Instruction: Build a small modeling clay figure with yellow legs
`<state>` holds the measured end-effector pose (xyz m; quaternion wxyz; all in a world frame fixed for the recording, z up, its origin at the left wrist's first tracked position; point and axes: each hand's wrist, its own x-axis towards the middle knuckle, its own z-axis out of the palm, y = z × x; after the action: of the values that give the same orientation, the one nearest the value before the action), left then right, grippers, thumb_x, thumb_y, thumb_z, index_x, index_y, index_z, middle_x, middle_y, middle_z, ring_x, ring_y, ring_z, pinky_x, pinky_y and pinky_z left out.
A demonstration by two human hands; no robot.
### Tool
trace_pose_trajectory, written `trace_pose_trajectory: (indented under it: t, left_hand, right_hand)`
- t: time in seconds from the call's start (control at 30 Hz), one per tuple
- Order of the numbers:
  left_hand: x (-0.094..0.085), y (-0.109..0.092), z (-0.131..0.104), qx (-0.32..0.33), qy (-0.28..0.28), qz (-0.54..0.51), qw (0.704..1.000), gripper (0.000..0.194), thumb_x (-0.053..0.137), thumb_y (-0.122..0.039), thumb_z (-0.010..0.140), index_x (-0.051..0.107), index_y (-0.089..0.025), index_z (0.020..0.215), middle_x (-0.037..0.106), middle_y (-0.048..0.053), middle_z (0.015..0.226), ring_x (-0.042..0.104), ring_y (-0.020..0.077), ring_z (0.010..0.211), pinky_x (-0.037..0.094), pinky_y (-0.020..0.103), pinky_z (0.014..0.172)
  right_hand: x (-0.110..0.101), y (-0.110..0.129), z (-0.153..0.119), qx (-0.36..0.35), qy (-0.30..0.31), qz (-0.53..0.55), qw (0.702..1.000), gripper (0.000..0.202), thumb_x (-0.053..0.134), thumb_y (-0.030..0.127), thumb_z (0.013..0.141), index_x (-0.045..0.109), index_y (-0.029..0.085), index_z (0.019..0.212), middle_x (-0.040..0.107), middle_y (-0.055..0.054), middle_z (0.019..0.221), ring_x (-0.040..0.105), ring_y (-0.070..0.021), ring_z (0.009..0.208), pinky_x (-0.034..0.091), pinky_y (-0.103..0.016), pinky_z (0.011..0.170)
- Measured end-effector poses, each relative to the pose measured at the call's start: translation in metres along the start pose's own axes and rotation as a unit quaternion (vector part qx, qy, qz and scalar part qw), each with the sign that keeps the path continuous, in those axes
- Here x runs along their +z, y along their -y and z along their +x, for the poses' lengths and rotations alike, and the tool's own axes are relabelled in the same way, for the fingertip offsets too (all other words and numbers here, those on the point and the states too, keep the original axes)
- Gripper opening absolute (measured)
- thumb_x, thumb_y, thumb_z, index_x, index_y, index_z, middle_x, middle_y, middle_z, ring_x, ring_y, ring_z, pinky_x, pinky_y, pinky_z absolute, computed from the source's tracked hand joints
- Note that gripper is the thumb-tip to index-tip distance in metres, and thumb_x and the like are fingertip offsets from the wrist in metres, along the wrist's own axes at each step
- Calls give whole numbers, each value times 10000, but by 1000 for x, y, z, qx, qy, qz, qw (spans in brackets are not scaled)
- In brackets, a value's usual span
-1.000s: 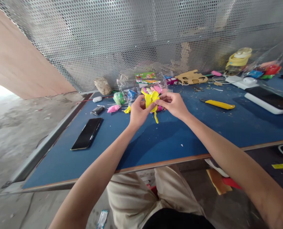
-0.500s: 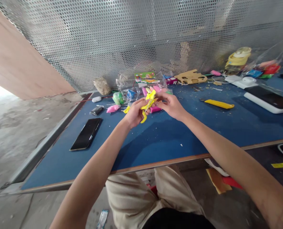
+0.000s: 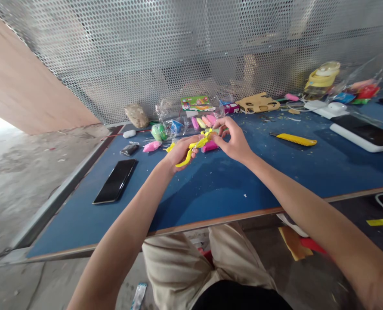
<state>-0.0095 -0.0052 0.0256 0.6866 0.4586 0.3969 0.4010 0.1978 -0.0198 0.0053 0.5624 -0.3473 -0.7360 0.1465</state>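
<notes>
– While the blue tabletop (image 3: 217, 193) is pretty well littered along its back edge, what's actually being held over it, and how are the hands placed?

– A yellow piece (image 3: 200, 142), held up above the middle of the table. It's gripped in the left hand (image 3: 181, 153), with a curved yellow tail left sticking out towards the wrist. The right hand (image 3: 233, 138) is curled in at the other end, thumb and fingers narrow; whether anything is pinched there can't be told

– Nice, and how's the surface looking?

– Bit messy tbh. It's dotted with pale specks and edged in brown. A black phone (image 3: 115, 181) is laid flat at the left and a yellow cutter (image 3: 295, 139) at the right. A pink packet (image 3: 152, 147) and a green lump (image 3: 158, 131) are bunched beyond the left hand

– And the room?

– The table is backed by a perforated metal panel (image 3: 178, 47). Bare concrete floor (image 3: 17, 185) can be seen on the left, below a pinkish board (image 3: 33, 73)
</notes>
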Motion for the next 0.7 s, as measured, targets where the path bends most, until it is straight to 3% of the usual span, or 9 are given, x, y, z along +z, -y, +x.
trace_pose_trajectory:
  t: [0.1, 0.17, 0.27, 0.47, 0.6, 0.7]
  left_hand:
    - [-2, 0, 0, -21, -2, 21, 1000, 151, 792, -285, 837, 752, -179, 938, 613, 10, 647, 495, 27, 411, 361, 93, 315]
    - [-2, -2, -1, -45, -1, 31, 998, 134, 756, -289, 869, 734, -172, 931, 591, -5, 611, 491, 26, 402, 368, 87, 329]
    - [-2, -8, -5, -63, 22, 36, 997, 237, 689, -377, 916, 727, -159, 1000, 657, 15, 647, 533, 51, 426, 446, 117, 384]
    - [-12, -10, -2, -37, 53, 90, 994, 749, 413, -796, 904, 756, -153, 1080, 783, 143, 835, 718, 234, 638, 611, 350, 619]
    - [-18, -1, 6, 70, -34, 175, 982, 788, 424, -854, 870, 752, -170, 1081, 784, 153, 899, 743, 259, 745, 585, 348, 655]
    - [-17, 5, 7, 234, -100, 279, 926, 601, 602, -722, 884, 752, -180, 1098, 776, 121, 1048, 735, 229, 882, 564, 303, 718]
  right_hand:
    - [-9, 6, 3, -115, 69, -62, 989, 344, 645, 237, 891, 659, 328, 1223, 630, -37, 1343, 586, -261, 1217, 452, -494, 1064]
    - [-12, 9, 5, -154, 112, -74, 979, 290, 628, 241, 925, 692, 337, 1191, 664, -24, 1311, 565, -269, 1271, 381, -528, 1138]
    - [-13, 8, 6, -153, 124, -61, 979, 183, 606, 280, 979, 724, 296, 1118, 749, -24, 1148, 634, -248, 1116, 430, -488, 1073]
    - [-10, 5, 3, -61, 55, -76, 994, 192, 656, 387, 957, 766, 253, 1039, 777, -22, 990, 663, -221, 896, 490, -379, 830]
    - [-9, 0, 4, 1, 33, -103, 994, 237, 667, 420, 944, 784, 227, 1019, 786, -38, 986, 675, -211, 835, 483, -361, 782]
    - [-10, -2, 5, 30, 45, -118, 992, 227, 674, 404, 935, 786, 227, 1023, 791, -40, 988, 680, -208, 810, 484, -357, 763]
